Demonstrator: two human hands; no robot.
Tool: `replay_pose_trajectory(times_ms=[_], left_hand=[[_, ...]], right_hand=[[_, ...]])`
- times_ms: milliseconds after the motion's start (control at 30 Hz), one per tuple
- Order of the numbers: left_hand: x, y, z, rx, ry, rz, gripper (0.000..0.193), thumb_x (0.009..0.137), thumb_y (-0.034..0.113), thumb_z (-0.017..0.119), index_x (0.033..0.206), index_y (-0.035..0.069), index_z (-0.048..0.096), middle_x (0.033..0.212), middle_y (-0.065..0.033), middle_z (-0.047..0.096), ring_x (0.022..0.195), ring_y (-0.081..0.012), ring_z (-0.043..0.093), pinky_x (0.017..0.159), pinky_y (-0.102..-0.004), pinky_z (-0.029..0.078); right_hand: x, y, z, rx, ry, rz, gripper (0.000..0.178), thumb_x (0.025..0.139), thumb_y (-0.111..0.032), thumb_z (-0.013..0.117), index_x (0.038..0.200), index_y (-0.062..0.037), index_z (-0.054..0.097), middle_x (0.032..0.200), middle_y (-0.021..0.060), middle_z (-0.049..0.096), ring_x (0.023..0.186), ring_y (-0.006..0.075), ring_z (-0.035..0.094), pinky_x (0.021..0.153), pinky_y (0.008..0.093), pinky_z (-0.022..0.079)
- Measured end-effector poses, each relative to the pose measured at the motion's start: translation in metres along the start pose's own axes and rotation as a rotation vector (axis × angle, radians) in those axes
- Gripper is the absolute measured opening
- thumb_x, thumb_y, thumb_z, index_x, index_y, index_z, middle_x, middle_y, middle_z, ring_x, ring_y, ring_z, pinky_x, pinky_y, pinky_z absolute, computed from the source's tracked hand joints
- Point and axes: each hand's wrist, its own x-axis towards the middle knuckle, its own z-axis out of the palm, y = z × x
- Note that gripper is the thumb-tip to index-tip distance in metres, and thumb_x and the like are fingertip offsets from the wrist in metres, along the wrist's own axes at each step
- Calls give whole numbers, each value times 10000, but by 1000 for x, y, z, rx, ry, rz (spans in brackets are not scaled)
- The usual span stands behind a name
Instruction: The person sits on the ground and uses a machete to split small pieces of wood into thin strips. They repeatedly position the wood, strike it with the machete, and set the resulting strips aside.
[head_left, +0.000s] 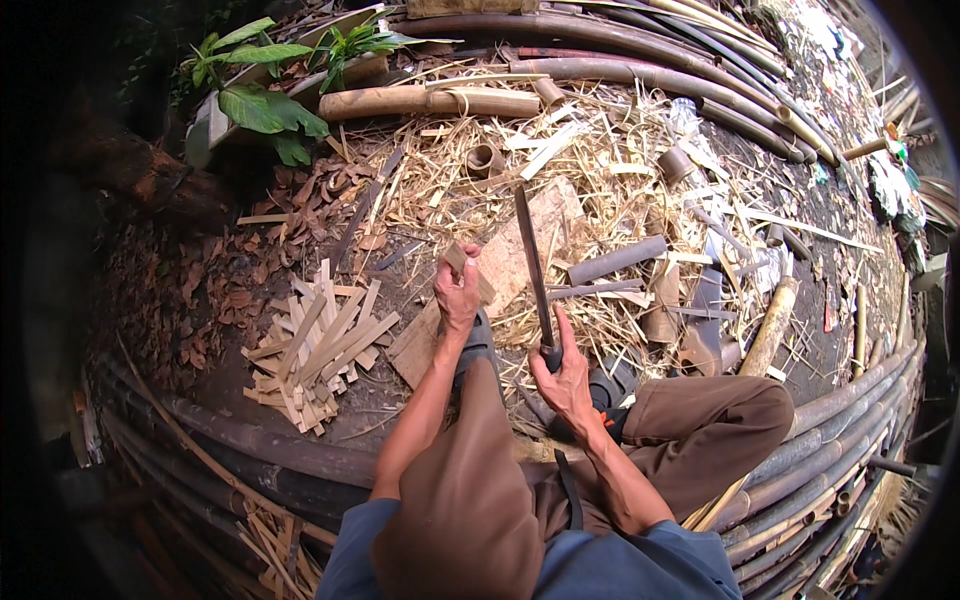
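fingers of left hand (457,295) pinched a short bamboo piece (454,258); those of right hand (568,378) gripped a long knife (536,270) by its handle | piece sat near particleboard (540,225), apart from blade; bamboo strips (325,345) lay heaped left | judged: control favoured blade squared to piece, fingertips clear of edge

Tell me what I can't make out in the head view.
In the head view:
Handle of the long knife: mostly hidden in the grip of the right hand.
Brown piece: partly covered by the left hand.
Left shoe: mostly behind the brown trouser leg.
Strip pile: upper strips cover its bottom.
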Motion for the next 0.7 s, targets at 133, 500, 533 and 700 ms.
replay_pose_trajectory(times_ms=[133,500,533,700], left_hand=[[-6,12,24,-332,11,-43,278,941,112,486,1182,-26,507,955,-72,583,822,-136,578,747,-285,509],[-13,47,38,-321,-240,-218,484,1041,437,299,749,72,426,743,-2,369,710,-112,331,696,-274,289],[-14,46,37,-297,-295,-232,470,1047,414,302,747,69,408,751,-12,362,729,-124,331,714,-283,287],[-17,47,35,-184,-308,-112,503,1014,491,379,795,55,502,683,29,395,642,-77,357,588,-245,304]], right_hand=[[6,-25,-12,-23,-116,181,678,859,-148,615,1475,-87,338,675,141,570,522,160,489,543,317,447],[34,-44,-22,411,-278,236,523,1011,-308,433,1485,-113,333,757,19,557,584,69,480,526,236,420],[35,-49,-27,483,-323,319,532,1030,-368,393,1498,-128,308,707,0,523,553,70,478,494,236,414],[35,-60,-23,519,-320,493,399,1028,-460,343,897,-94,433,630,6,465,492,95,461,430,249,394]])
